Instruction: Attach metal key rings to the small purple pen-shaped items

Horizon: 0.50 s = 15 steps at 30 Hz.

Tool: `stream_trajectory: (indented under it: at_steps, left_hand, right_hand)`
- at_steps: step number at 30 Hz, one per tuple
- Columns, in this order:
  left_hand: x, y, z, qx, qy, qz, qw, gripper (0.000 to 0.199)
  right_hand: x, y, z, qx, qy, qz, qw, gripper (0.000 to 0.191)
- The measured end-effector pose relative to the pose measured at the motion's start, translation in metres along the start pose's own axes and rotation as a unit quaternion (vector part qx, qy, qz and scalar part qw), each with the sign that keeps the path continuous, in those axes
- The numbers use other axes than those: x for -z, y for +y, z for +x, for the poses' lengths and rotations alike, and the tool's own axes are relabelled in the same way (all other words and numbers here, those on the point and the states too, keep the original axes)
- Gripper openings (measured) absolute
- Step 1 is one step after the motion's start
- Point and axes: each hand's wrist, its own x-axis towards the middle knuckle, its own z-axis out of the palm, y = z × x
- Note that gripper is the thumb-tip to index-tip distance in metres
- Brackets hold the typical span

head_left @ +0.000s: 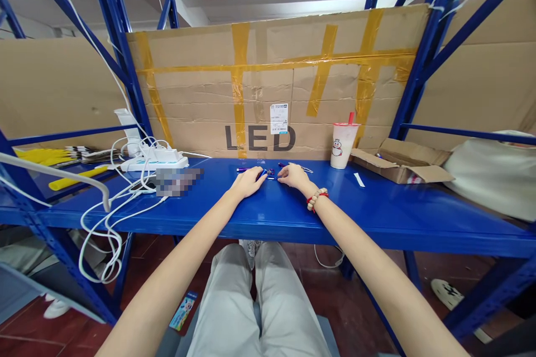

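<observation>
Both of my hands work close together on the blue shelf top point(268, 206). My left hand point(248, 182) is closed, with fingertips on a small blue object point(263, 172), perhaps a pen part; its exact kind is too small to tell. My right hand point(295, 177), with a beaded bracelet point(317, 198) at the wrist, pinches the end of a thin blue and silver stick point(272, 178) lying between the hands. A dark slim pen-like piece point(242, 169) lies behind my left hand. Behind my right hand lies a thin silvery piece point(307, 169).
A cup with a red straw point(343, 145), a paper strip point(359, 179) and an open cardboard box point(402, 162) are on the right. White cables and a power strip point(157, 159) crowd the left. A cardboard sheet point(201, 100) walls off the back between blue posts.
</observation>
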Motion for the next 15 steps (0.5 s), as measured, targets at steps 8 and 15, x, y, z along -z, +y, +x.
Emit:
stream_trajectory:
  at_steps: [8, 15]
  left_hand:
    - [0.001, 0.0, -0.001, 0.0, -0.001, -0.003, 1.0, 0.028]
    - [0.001, 0.001, 0.0, 0.004, -0.006, -0.007, 1.0, 0.029]
  right_hand:
    - [-0.003, 0.004, 0.004, 0.022, -0.017, 0.007, 1.0, 0.012]
    - [-0.012, 0.009, 0.01, 0.04, -0.01, 0.04, 0.998, 0.015]
